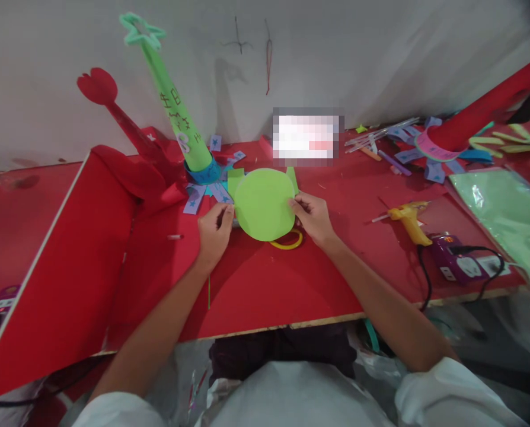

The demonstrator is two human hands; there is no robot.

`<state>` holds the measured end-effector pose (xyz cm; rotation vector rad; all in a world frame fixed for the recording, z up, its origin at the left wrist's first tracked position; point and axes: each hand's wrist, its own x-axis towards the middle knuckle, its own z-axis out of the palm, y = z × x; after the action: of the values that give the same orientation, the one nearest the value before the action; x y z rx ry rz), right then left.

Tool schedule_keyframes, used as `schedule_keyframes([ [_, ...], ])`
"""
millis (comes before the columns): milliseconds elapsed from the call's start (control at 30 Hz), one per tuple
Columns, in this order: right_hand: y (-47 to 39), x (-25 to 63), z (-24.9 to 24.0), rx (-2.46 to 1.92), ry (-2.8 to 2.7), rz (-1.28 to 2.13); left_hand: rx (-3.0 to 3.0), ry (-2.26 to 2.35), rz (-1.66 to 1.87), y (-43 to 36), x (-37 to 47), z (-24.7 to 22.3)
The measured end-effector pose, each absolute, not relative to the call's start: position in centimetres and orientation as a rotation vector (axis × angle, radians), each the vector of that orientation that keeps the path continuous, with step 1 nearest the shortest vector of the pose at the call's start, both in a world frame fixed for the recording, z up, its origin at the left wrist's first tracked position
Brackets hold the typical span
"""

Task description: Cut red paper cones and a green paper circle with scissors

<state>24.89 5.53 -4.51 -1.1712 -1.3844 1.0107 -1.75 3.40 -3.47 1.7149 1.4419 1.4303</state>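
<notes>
A round light-green paper disc (265, 204) is held up over the red table by both hands. My left hand (216, 232) pinches its left edge between thumb and fingers, and my right hand (313, 218) pinches the right edge. Behind the disc, green paper pieces (235, 181) stick out at its upper left and upper right. Yellow-handled scissors (288, 240) lie partly hidden under the disc's lower right edge.
A green cone (176, 107) with a star top stands at the back left beside red paper shapes (134, 127). A red panel (64, 261) rises at left. At right lie a yellow glue gun (409, 220), a purple power box (454, 258) and plastic-wrapped green sheets (509, 207).
</notes>
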Motion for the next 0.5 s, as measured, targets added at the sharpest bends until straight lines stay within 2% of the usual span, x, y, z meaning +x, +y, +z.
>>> schedule_keyframes([
  [500, 5.25, 24.94, -3.86, -1.153, -1.369, 1.069, 1.7, 1.404, 1.434, 3.73, -1.92, -3.96],
])
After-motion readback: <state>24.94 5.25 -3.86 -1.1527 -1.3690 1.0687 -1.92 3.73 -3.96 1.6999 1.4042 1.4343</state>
